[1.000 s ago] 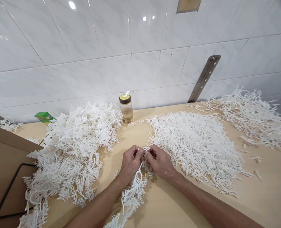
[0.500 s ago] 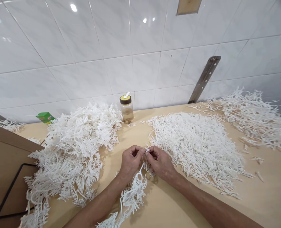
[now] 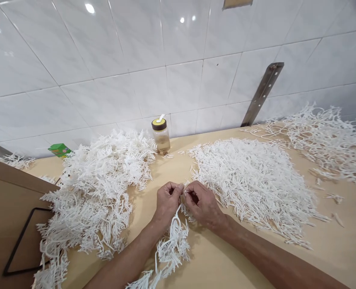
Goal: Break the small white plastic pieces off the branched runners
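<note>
A white branched strand [image 3: 174, 245], like a plastic sprue with many thin prongs, hangs from my left hand [image 3: 166, 202] and trails over the table towards me. Thumb and forefinger of that hand pinch its upper end. Close against them, my right hand [image 3: 203, 204] has its thumb and forefinger pressed together at the same spot; what lies between these fingertips is too small to make out. Just right of my hands spreads a heap of small loose white sticks [image 3: 250, 180]. To the left rises a bigger heap of white branched strands [image 3: 102, 180].
A clear bottle with a dark and yellow lid [image 3: 161, 136] stands near the tiled wall [image 3: 148, 92]. Bare-looking white stems [image 3: 328, 140] lie tangled at far right. A green box [image 3: 60, 150] sits behind the left heap, and a brown panel with a black frame [image 3: 12, 216] borders the left.
My right fingertips have drawn slightly back from the left ones, and the white prongs seen between them no longer show. The view has shifted a little.
</note>
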`<state>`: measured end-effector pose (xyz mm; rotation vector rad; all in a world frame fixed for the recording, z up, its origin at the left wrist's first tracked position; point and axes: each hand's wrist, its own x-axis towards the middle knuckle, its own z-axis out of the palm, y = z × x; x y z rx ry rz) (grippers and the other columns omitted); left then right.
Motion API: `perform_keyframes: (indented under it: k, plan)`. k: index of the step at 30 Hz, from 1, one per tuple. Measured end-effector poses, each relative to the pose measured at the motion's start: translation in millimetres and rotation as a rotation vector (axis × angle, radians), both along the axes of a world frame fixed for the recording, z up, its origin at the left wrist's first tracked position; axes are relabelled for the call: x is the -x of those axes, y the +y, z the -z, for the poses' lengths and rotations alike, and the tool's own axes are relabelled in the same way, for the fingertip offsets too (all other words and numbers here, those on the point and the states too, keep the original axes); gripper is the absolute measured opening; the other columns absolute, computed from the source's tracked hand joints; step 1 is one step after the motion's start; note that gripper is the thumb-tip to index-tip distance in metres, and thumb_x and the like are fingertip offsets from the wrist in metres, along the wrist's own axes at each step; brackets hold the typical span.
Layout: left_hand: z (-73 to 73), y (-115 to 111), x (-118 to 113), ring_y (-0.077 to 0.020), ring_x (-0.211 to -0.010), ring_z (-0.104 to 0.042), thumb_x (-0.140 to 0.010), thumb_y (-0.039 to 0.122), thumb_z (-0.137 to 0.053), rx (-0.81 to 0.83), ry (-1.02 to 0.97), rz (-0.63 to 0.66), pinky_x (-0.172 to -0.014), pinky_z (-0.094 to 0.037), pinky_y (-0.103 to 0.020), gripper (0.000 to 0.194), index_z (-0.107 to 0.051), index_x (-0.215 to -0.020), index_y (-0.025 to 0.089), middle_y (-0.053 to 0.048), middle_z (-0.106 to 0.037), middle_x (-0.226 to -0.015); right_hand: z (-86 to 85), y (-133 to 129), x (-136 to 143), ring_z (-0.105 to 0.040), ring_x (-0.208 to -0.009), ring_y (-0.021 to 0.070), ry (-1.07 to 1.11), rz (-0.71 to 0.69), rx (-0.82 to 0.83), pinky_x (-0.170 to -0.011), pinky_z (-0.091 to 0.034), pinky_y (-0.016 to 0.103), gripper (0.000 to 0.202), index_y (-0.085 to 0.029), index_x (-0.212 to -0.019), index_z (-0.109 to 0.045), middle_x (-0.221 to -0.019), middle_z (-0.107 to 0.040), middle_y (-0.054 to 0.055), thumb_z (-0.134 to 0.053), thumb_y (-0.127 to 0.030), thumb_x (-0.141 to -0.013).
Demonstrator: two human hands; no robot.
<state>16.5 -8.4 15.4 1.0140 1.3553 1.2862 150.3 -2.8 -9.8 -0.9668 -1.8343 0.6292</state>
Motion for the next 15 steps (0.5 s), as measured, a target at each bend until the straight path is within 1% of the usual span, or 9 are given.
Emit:
perform_keyframes:
  k: [3,4,5,6,8,9,11,13,15]
  plan:
    - [0.8,5.8,4.1,-0.0075,-0.048,-0.040,-0.073,0.051,-0.074,0.002,0.037,-0.044,-0.048,-0.035,-0.021,0.041,-0.056,-0.063,0.016,0.005,-0.047,-0.052,-1.2,-6.9,2.8,-0.055,-0.069,0.0163,-0.004,-0.176,-0.082,-0.062,-0.047,0.029,0.009,-0.022,-0.080,-0.054,-0.077,-0.060,0.005,-0.050,-0.018,-0.086]
    - [1.3,7.3,5.7,-0.0074,-0.048,-0.041,-0.072,0.051,-0.074,0.005,0.042,-0.032,-0.048,-0.035,-0.021,0.041,-0.056,-0.062,0.016,0.005,-0.048,-0.052,-1.8,-8.1,2.4,-0.055,-0.068,0.0163,0.015,-0.207,-0.066,-0.061,-0.047,0.029,0.008,-0.022,-0.080,-0.054,-0.077,-0.059,0.004,-0.050,-0.018,-0.087]
    - [2.0,8.3,7.0,-0.0074,-0.048,-0.041,-0.072,0.051,-0.075,0.010,0.040,-0.009,-0.048,-0.035,-0.021,0.040,-0.058,-0.063,0.015,0.005,-0.049,-0.052,-2.5,-8.0,1.0,-0.055,-0.066,0.0159,0.050,-0.201,-0.019,-0.059,-0.047,0.029,0.008,-0.022,-0.080,-0.054,-0.076,-0.059,0.004,-0.051,-0.020,-0.088]
    - [2.9,8.9,8.0,-0.0073,-0.047,-0.042,-0.071,0.051,-0.076,0.015,0.034,0.014,-0.048,-0.034,-0.021,0.040,-0.060,-0.064,0.015,0.005,-0.050,-0.052,-3.3,-6.3,-1.6,-0.054,-0.063,0.0154,0.099,-0.158,0.060,-0.057,-0.047,0.028,0.008,-0.022,-0.081,-0.054,-0.074,-0.059,0.003,-0.051,-0.023,-0.089]
    - [5.1,8.7,9.0,-0.0068,-0.046,-0.041,-0.071,0.051,-0.076,0.030,0.011,0.047,-0.047,-0.033,-0.021,0.039,-0.065,-0.068,0.014,0.005,-0.050,-0.050,-5.0,1.5,-9.3,-0.051,-0.053,0.0132,0.235,-0.016,0.288,-0.048,-0.045,0.026,0.011,-0.021,-0.084,-0.054,-0.066,-0.057,0.000,-0.055,-0.031,-0.090]
    - [6.2,8.3,9.0,-0.0066,-0.045,-0.040,-0.071,0.051,-0.076,0.037,-0.001,0.057,-0.046,-0.032,-0.021,0.039,-0.066,-0.070,0.014,0.005,-0.049,-0.049,-5.9,7.0,-13.8,-0.049,-0.048,0.0120,0.320,0.048,0.411,-0.045,-0.044,0.026,0.015,-0.021,-0.086,-0.055,-0.061,-0.055,-0.002,-0.059,-0.035,-0.089]
    - [7.8,7.1,8.3,-0.0063,-0.044,-0.039,-0.070,0.051,-0.077,0.048,-0.021,0.082,-0.045,-0.032,-0.020,0.039,-0.069,-0.073,0.013,0.006,-0.049,-0.048,-7.7,18.4,-22.1,-0.049,-0.045,0.0107,0.530,0.113,0.607,-0.042,-0.043,0.024,0.028,-0.020,-0.089,-0.055,-0.058,-0.054,-0.004,-0.071,-0.041,-0.081]
    - [8.5,5.8,7.2,-0.0064,-0.044,-0.040,-0.069,0.050,-0.078,0.048,-0.029,0.101,-0.045,-0.033,-0.020,0.038,-0.070,-0.078,0.013,0.006,-0.050,-0.050,-9.4,27.1,-27.8,-0.054,-0.050,0.0111,0.720,0.105,0.735,-0.043,-0.044,0.023,0.040,-0.018,-0.092,-0.056,-0.068,-0.062,-0.001,-0.081,-0.042,-0.071]
    - [8.9,4.7,6.1,-0.0069,-0.045,-0.042,-0.070,0.049,-0.078,0.037,-0.019,0.114,-0.046,-0.035,-0.020,0.038,-0.071,-0.080,0.013,0.005,-0.051,-0.051,-10.7,31.2,-31.0,-0.058,-0.057,0.0112,0.810,0.078,0.789,-0.043,-0.045,0.022,0.046,-0.018,-0.096,-0.057,-0.090,-0.069,0.006,-0.083,-0.044,-0.068]
